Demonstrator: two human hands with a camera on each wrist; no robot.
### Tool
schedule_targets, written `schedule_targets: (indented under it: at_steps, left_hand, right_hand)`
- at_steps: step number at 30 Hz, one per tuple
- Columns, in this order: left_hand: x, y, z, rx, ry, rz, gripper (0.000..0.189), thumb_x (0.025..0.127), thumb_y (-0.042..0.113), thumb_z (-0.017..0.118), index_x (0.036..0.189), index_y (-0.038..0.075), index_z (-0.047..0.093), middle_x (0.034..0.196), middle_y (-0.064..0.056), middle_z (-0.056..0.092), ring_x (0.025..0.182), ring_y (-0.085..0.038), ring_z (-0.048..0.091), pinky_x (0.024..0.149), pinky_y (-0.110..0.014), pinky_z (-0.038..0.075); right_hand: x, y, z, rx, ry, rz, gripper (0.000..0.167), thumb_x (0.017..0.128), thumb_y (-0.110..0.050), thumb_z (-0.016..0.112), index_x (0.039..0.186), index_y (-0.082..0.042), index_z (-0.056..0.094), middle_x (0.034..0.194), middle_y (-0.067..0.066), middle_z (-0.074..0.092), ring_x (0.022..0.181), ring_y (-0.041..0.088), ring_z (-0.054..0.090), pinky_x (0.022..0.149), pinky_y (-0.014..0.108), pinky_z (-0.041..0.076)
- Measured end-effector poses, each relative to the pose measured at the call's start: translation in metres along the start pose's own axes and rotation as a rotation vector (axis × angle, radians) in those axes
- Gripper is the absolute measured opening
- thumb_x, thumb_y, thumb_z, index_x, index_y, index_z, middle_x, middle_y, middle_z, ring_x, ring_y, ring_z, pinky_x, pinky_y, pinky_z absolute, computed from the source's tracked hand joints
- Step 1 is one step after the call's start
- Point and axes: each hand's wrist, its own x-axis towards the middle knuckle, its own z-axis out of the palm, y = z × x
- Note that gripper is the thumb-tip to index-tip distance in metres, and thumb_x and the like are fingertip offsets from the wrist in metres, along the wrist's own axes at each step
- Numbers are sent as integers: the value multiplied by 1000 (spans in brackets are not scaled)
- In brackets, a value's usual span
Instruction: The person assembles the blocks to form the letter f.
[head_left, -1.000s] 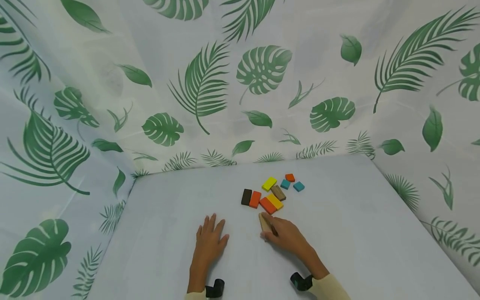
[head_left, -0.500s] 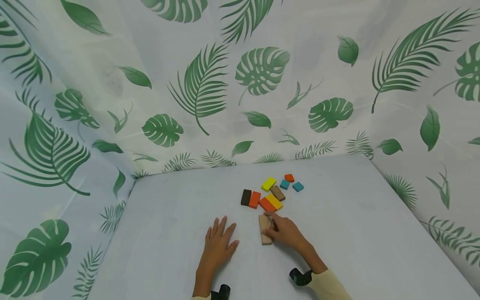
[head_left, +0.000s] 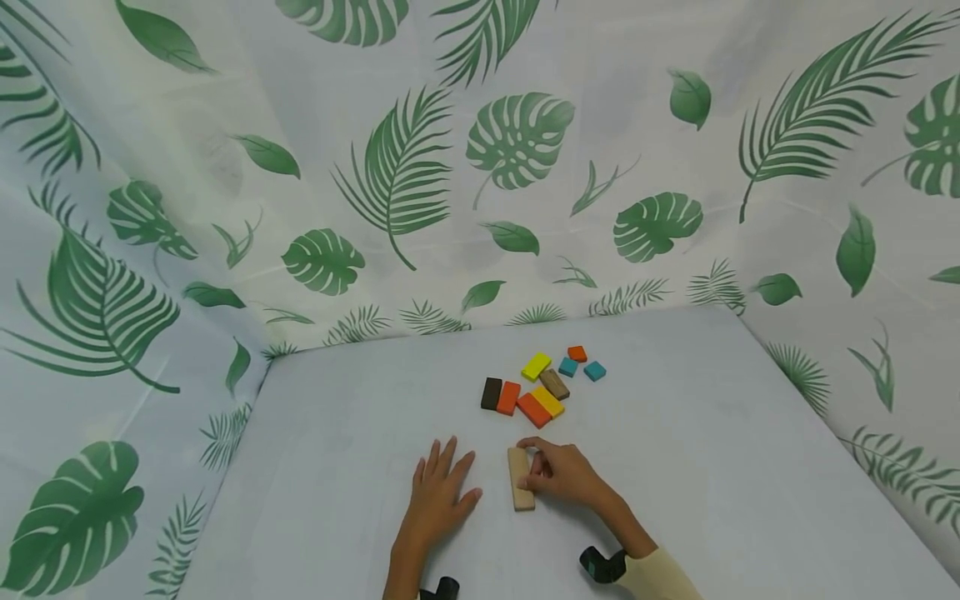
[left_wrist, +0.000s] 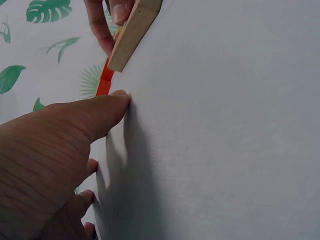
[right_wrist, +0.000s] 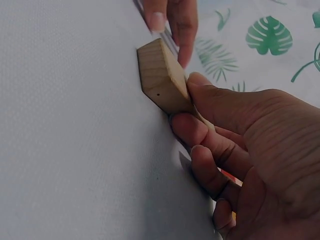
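Pale wood block [head_left: 517, 468] is sitting at desk [head_left: 337, 467] level btwn my hands; can't tell if it's fully touching down. My R hand [head_left: 564, 475] is pinching it btwn thumb & fingers. My L hand [head_left: 437, 504] is lying nearby, fingers apart. Red block [head_left: 534, 411] & amber block [head_left: 548, 402] are blocking the far side, touching; dark block [head_left: 491, 393] & orange block [head_left: 508, 398] are sitting left. Brown block [head_left: 554, 384], lime block [head_left: 536, 367], 2 blue pcs [head_left: 595, 371] & small orange pc [head_left: 577, 354] are lying behind.

pale block [right_wrist: 156, 72] of matt, grained wood; tabletop [right_wrist: 75, 125] matt, finely textured.
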Motion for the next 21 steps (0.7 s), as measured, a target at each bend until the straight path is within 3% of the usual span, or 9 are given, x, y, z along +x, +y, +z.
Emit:
schedule_targets:
  at_steps: [5,14,21]
  left_hand:
    - [-5,1,4,-7,-22,10,53,92,40,63,140,18,53,157,-13,34,146,-41,24,111,-64,23]
    - [-13,-1,8,-33,28,33,52,94,41,60,141,18,52,157,-13,34,146,-41,24,111,-64,22]
    - [-12,-2,10,-44,19,25,53,95,43,57,142,19,51,159,-11,32,147,-39,22,112,-64,21]
  right_hand:
    - [-1,-5,2,-9,-32,-10,51,85,-36,75,125,-9,59,70,-11,55,60,-1,43,56,18,36]
    - [-3,-7,4,-23,-27,-24,49,84,-37,76,121,-10,61,72,-12,56,61,-1,44,58,19,37]
    - [-3,-4,6,-49,-15,-33,46,83,-40,76,117,-12,62,72,-13,57,60,-2,44,59,19,38]
